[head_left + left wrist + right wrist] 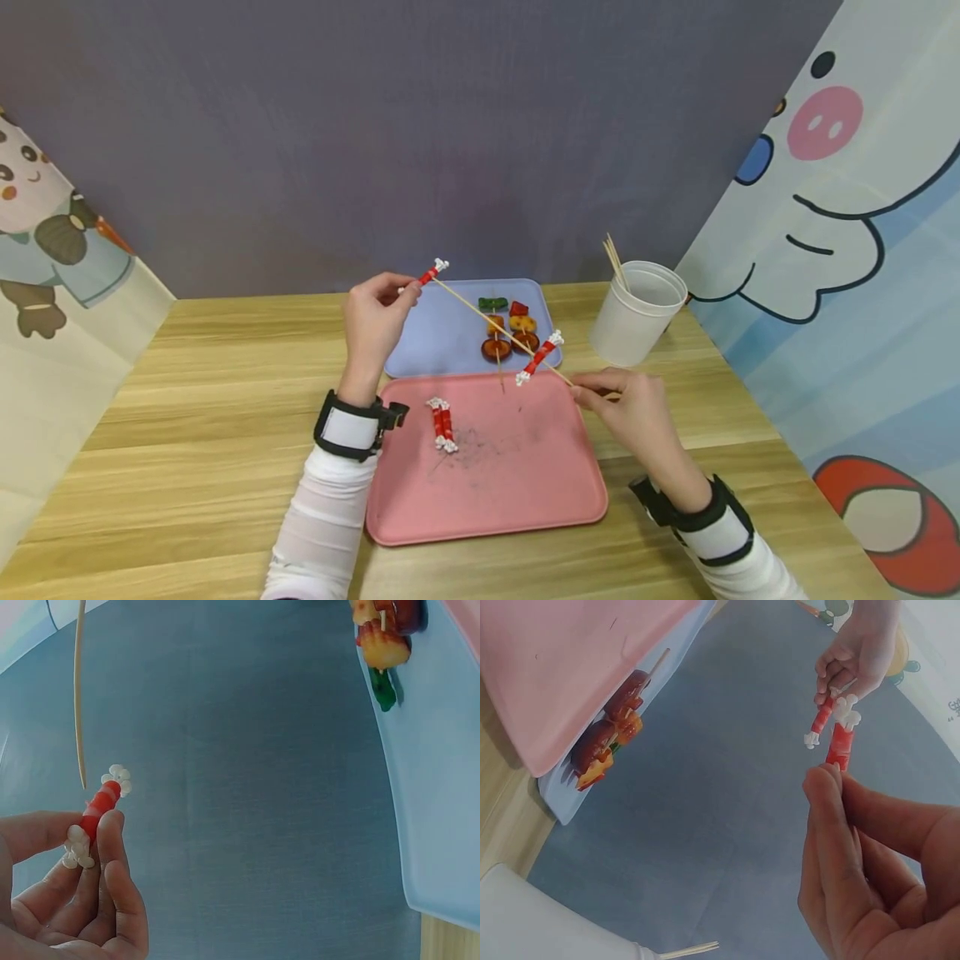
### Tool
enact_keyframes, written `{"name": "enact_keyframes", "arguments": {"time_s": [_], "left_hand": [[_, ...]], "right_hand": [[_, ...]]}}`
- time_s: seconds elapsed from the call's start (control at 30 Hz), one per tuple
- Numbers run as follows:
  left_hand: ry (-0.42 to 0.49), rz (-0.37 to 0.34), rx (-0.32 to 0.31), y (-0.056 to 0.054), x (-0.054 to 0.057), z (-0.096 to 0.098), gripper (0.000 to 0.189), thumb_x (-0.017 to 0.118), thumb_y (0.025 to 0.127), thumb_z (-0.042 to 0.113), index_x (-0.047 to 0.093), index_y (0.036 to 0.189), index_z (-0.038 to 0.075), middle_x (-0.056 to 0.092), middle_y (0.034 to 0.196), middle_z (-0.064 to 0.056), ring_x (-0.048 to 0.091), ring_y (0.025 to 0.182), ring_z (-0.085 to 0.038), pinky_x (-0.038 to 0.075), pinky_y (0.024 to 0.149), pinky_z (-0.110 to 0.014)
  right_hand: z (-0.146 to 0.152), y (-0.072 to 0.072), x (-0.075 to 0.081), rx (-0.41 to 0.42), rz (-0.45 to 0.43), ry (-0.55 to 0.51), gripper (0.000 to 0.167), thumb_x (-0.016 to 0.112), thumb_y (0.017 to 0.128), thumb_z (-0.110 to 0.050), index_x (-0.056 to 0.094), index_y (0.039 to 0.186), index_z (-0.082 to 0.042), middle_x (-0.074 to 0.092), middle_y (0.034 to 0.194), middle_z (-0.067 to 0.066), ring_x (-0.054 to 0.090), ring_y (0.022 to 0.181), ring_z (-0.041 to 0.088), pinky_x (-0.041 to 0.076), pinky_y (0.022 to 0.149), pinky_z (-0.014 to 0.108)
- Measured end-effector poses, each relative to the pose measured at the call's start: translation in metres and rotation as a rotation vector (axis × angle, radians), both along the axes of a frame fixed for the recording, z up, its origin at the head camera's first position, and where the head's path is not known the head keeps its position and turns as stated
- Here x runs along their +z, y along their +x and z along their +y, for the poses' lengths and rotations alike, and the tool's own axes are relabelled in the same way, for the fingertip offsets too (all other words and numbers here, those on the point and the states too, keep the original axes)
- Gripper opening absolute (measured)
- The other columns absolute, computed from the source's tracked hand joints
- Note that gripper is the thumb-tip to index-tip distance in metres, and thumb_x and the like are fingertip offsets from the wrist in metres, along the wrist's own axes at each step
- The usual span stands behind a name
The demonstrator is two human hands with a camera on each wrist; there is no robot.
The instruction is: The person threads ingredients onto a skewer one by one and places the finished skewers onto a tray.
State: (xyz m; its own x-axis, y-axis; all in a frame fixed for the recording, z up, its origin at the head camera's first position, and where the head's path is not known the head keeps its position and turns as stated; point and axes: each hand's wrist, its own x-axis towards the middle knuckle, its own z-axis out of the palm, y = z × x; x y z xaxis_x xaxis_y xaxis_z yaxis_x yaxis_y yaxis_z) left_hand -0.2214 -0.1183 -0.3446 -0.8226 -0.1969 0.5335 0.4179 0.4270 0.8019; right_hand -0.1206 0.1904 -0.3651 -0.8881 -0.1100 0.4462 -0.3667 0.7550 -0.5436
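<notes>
In the head view my left hand (381, 321) pinches a small red piece with white knobbly ends (431, 273) between thumb and fingertips. My right hand (626, 412) grips the lower end of a thin bamboo skewer (480, 310), which slants up to the left. A second red-and-white piece (539, 358) is threaded on that skewer, a short way from the right fingers. Seen from the left wrist, the skewer's pointed tip (80, 750) hangs just beside the held piece (100, 810). Two more such pieces (442, 425) lie side by side on the pink tray (525, 492).
Behind the pink tray is a light blue tray (431, 333) bearing two skewers of toy food (497, 350) with green, red, yellow and brown pieces. A white tub (630, 329) holding several bamboo sticks (615, 258) stands at the right. A dark grey panel (420, 150) rises behind the wooden table (202, 433).
</notes>
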Motion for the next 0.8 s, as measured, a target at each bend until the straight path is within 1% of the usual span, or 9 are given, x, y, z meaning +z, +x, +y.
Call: {"name": "enact_keyframes", "arguments": {"time_s": [0.3,0.47,0.63,0.8], "left_hand": [[-0.006,0.002,-0.005,-0.0005,-0.0021,0.001,0.012,0.07,0.084,0.018,0.075,0.087,0.008,0.071,0.072,-0.007,0.06,0.06,-0.012,0.042,0.052,-0.02],[-0.011,0.008,-0.002,-0.0004,-0.0026,0.0019,0.012,0.071,0.084,0.018,0.075,0.087,0.007,0.071,0.072,-0.007,0.06,0.06,-0.014,0.041,0.051,-0.02],[-0.01,0.005,-0.016,0.0018,-0.0018,0.0028,0.013,0.07,0.085,0.018,0.075,0.089,0.006,0.071,0.074,-0.008,0.06,0.061,-0.015,0.042,0.052,-0.022],[-0.024,-0.002,-0.02,0.0031,-0.0013,0.0033,0.013,0.069,0.085,0.017,0.075,0.089,0.006,0.071,0.076,-0.009,0.061,0.063,-0.016,0.044,0.055,-0.022]], "right_hand": [[-0.001,0.002,-0.0025,0.011,0.03,0.014,0.011,0.081,0.073,-0.011,0.078,0.083,-0.01,0.072,0.075,0.0,0.065,0.063,0.009,0.053,0.056,0.022],[-0.0012,0.0019,-0.0035,0.017,0.02,0.009,0.011,0.081,0.073,-0.01,0.078,0.083,-0.01,0.072,0.076,0.0,0.066,0.064,0.009,0.053,0.057,0.022],[-0.0012,0.0019,-0.0032,0.013,0.002,0.007,0.011,0.08,0.073,-0.011,0.078,0.084,-0.01,0.073,0.078,0.0,0.067,0.065,0.01,0.053,0.057,0.022],[-0.0011,0.0019,-0.003,0.005,-0.012,0.011,0.01,0.08,0.074,-0.011,0.078,0.084,-0.01,0.072,0.076,-0.001,0.065,0.063,0.009,0.052,0.055,0.021]]}}
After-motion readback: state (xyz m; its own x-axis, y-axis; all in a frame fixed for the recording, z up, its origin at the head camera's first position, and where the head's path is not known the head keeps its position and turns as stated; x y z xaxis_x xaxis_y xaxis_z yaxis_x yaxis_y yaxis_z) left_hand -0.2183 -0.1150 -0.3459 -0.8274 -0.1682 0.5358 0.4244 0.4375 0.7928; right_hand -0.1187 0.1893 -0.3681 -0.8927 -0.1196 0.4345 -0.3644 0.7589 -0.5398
